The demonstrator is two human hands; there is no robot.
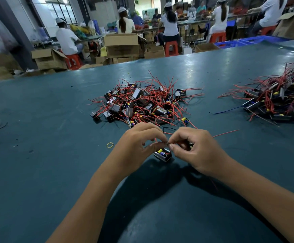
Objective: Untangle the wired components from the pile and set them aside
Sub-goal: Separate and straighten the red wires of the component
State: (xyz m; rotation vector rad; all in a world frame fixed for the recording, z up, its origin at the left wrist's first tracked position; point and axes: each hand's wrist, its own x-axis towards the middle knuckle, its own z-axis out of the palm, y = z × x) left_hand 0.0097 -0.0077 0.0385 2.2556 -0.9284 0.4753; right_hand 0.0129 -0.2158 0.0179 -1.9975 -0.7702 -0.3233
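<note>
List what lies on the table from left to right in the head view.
Rubber band → left hand → small component → right hand → far-right pile.

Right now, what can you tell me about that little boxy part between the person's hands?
The small component is a black open-topped box holding yellow and blue parts, seemingly plastic. It sits tilted just below both hands, nearer than the big pile. The left hand and right hand pinch its thin wires just above it.
</note>
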